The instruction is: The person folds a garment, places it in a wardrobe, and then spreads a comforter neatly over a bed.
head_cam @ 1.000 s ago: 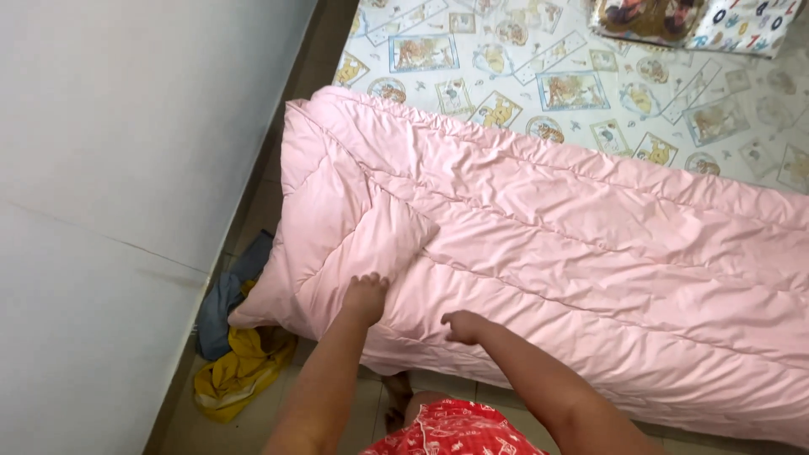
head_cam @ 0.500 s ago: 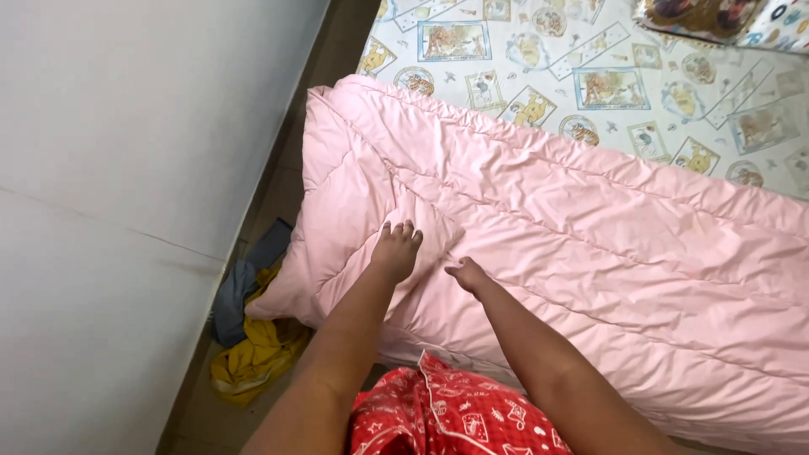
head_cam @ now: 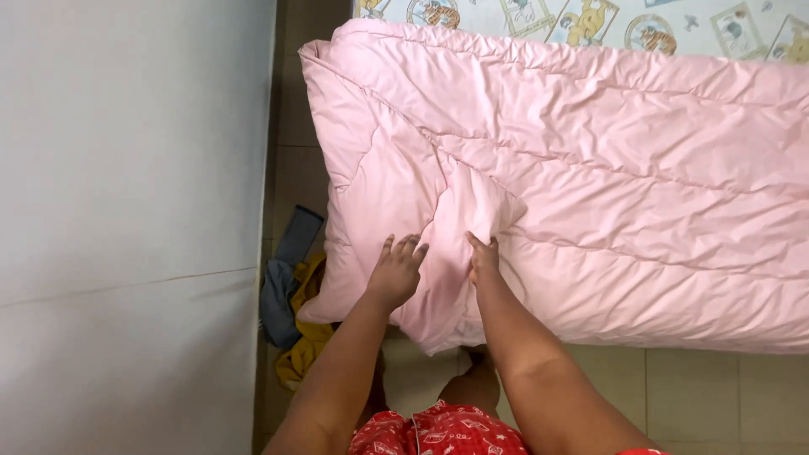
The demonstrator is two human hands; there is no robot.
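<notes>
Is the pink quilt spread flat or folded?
Folded: pink quilt shows doubled layers, corner flap under left hand and right hand.

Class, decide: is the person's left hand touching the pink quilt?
Touching. The head view shows the left hand lying flat, fingers spread, on the pink quilt.

light: bright, soft, even daylight | glare: none, grey wall [head_cam: 126, 211] at left flat and pale | shadows: faint in pink quilt [head_cam: 590, 168] folds, darker in floor gap lower left | focus: sharp centre, slight softness at edges | distortion: mild wide-angle
</notes>
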